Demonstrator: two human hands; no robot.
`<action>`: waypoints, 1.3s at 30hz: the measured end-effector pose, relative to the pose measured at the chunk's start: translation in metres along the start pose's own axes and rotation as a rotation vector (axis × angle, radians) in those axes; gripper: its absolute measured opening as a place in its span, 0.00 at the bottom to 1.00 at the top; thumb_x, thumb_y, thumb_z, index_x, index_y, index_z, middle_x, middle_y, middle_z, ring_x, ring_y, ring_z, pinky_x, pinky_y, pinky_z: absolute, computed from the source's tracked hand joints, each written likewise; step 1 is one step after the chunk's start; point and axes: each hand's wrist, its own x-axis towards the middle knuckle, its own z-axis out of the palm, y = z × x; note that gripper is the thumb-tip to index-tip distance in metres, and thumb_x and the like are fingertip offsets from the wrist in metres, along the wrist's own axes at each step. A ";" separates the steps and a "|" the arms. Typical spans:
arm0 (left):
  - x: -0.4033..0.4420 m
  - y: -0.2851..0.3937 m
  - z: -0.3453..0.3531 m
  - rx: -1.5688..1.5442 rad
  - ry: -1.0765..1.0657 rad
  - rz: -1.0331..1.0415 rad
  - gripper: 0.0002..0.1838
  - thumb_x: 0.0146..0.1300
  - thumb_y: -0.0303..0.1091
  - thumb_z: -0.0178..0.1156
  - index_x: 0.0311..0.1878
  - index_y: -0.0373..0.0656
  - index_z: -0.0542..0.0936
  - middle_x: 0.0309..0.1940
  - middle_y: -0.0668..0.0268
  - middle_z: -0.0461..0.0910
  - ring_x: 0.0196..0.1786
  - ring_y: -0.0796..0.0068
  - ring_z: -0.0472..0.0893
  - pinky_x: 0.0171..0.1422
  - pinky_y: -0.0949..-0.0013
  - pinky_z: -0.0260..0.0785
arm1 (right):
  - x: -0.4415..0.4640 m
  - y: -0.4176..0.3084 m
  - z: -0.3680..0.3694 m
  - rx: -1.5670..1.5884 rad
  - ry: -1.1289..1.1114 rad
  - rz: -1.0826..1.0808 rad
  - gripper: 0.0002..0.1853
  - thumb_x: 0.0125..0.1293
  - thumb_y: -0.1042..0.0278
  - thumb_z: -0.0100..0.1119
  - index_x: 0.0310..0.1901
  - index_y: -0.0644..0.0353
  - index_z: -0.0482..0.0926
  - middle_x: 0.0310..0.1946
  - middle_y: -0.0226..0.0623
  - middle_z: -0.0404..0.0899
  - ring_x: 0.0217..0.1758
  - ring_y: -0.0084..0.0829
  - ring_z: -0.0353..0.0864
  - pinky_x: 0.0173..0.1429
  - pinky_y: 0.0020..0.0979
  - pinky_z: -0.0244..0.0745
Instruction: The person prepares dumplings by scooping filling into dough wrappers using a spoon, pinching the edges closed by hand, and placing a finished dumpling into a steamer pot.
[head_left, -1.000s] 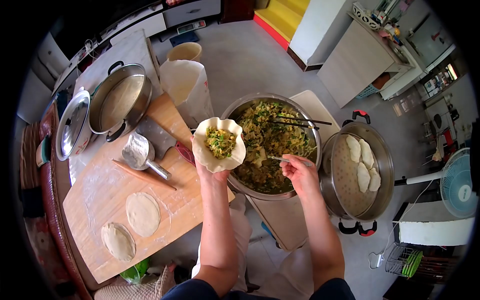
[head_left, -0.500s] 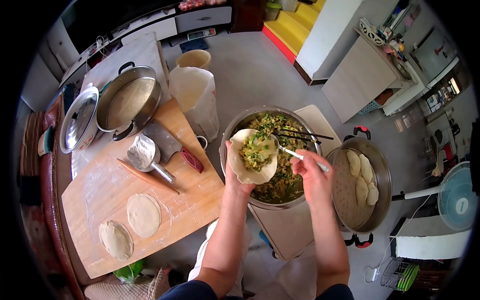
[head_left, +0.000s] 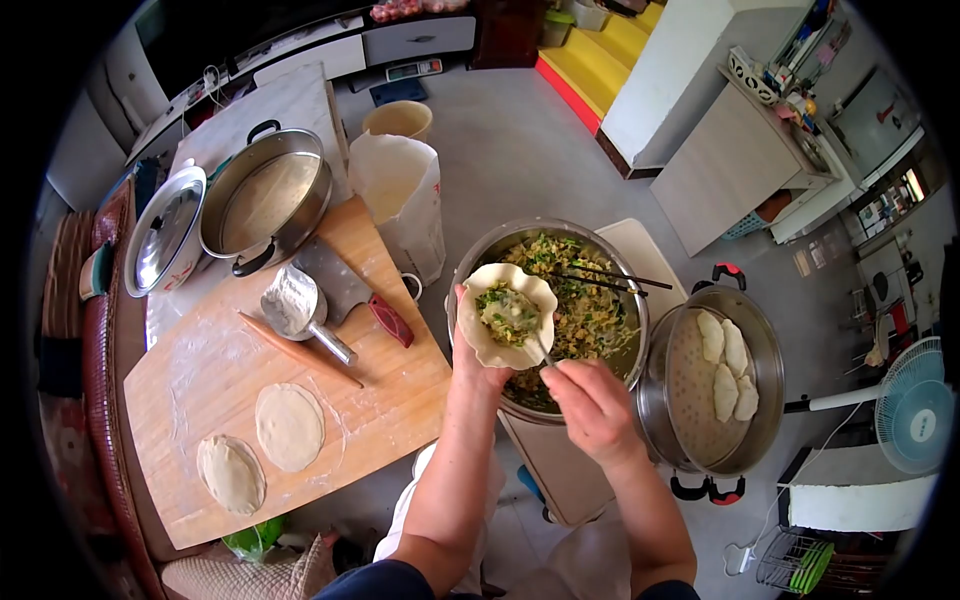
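My left hand [head_left: 476, 372] cups a round dough wrapper [head_left: 480, 340] from below, its edges curled up around chopped green-and-yellow filling [head_left: 507, 312]. In my right hand [head_left: 597, 415] is a spoon [head_left: 545, 353], gripped by its handle, its bowl end down at the filling in the wrapper. Beneath both hands stands a large metal bowl [head_left: 634, 350] of the same filling, with dark chopsticks [head_left: 630, 281] resting in it. On the wooden board [head_left: 385, 420] to the left lie a flat dough round [head_left: 290, 428] and a dough piece with folded edges [head_left: 231, 475].
Right of the bowl, a steamer pan [head_left: 770, 370] holds several filled dumplings [head_left: 735, 348]. A rolling pin [head_left: 300, 349], floury scoop [head_left: 292, 303] and cleaver [head_left: 390, 320] lie on the board. Behind are a deep pan [head_left: 312, 195] and a white bag [head_left: 420, 220]. A fan [head_left: 920, 410] stands far right.
My right hand has moved down and left, tilting the spoon into the wrapper. The filling now sits more gathered in the wrapper's middle, and its edges curl up more. The view shifted slightly.
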 end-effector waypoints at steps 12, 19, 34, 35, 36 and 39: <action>0.001 0.001 -0.003 0.016 0.009 0.028 0.35 0.72 0.66 0.44 0.65 0.44 0.72 0.57 0.55 0.79 0.58 0.50 0.80 0.60 0.44 0.76 | -0.007 -0.007 0.006 0.006 -0.041 0.021 0.16 0.51 0.86 0.64 0.45 0.71 0.81 0.41 0.43 0.78 0.37 0.40 0.81 0.39 0.35 0.81; -0.002 0.002 0.001 0.030 -0.021 0.035 0.36 0.72 0.66 0.44 0.65 0.43 0.72 0.57 0.55 0.79 0.58 0.51 0.80 0.60 0.44 0.76 | 0.000 -0.012 0.000 0.082 0.038 0.088 0.16 0.54 0.87 0.63 0.46 0.70 0.81 0.39 0.42 0.80 0.36 0.40 0.81 0.39 0.36 0.79; 0.001 0.002 -0.004 0.018 -0.066 0.010 0.35 0.73 0.65 0.43 0.65 0.42 0.72 0.58 0.52 0.78 0.59 0.48 0.78 0.63 0.41 0.74 | 0.005 -0.011 0.001 0.119 0.039 0.246 0.12 0.58 0.85 0.62 0.44 0.68 0.82 0.37 0.43 0.82 0.35 0.39 0.83 0.38 0.34 0.79; 0.001 0.003 -0.008 0.036 -0.044 0.032 0.35 0.73 0.65 0.43 0.64 0.43 0.72 0.57 0.53 0.78 0.58 0.49 0.79 0.61 0.42 0.75 | 0.007 -0.013 -0.003 0.119 0.059 0.242 0.12 0.57 0.85 0.63 0.45 0.69 0.82 0.37 0.43 0.82 0.35 0.40 0.83 0.38 0.35 0.79; 0.001 0.003 -0.004 0.054 -0.023 0.052 0.35 0.72 0.66 0.44 0.64 0.44 0.73 0.56 0.55 0.79 0.57 0.51 0.80 0.60 0.44 0.76 | 0.011 -0.016 -0.010 0.102 0.083 0.246 0.12 0.57 0.86 0.62 0.44 0.68 0.82 0.36 0.43 0.82 0.35 0.39 0.83 0.37 0.34 0.79; 0.002 0.005 0.000 0.054 0.024 0.075 0.35 0.73 0.67 0.41 0.63 0.44 0.73 0.56 0.55 0.79 0.56 0.51 0.80 0.59 0.45 0.77 | 0.006 -0.016 -0.026 0.038 0.174 0.232 0.12 0.57 0.86 0.61 0.44 0.68 0.83 0.36 0.43 0.82 0.35 0.38 0.83 0.36 0.32 0.78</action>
